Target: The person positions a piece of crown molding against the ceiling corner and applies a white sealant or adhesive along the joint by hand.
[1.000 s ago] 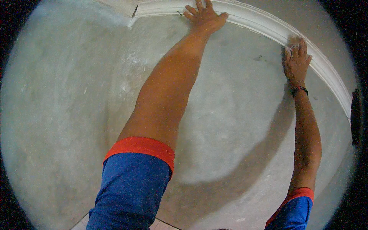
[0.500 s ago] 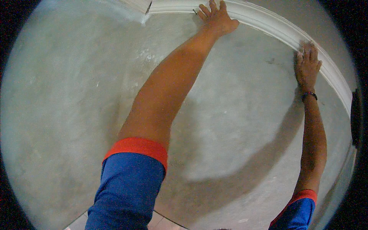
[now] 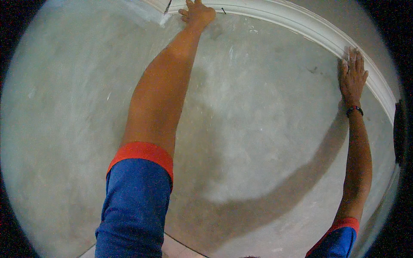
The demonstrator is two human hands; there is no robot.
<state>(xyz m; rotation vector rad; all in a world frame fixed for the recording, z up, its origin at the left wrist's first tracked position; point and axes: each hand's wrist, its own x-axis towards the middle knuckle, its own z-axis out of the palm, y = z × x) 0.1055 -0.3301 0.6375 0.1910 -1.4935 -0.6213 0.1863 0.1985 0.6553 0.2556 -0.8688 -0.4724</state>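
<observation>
A white crown moulding (image 3: 284, 17) runs in a curve along the top of a grey plastered wall (image 3: 258, 116). High up, beside the moulding's left end, my left hand (image 3: 198, 15) presses against it with fingers spread; its fingertips reach the picture's upper edge. Farther right, my right hand (image 3: 353, 75) lies flat on the moulding's lower edge, fingers stretched upward, a dark bracelet at the wrist. Between the hands, a dark nail (image 3: 223, 10) sticks out at the moulding's lower edge. Neither hand holds anything.
Another white moulding piece (image 3: 148, 6) meets this one at the upper left, with a dark gap at the joint. A dark object (image 3: 400, 133) stands at the right rim. Pale floor tiles (image 3: 180, 249) show at the bottom. My arms cast shadows on the wall.
My left hand has moved left along the moulding, past the nail and closer to the joint. The right hand stays on the moulding, a little farther right in the picture.
</observation>
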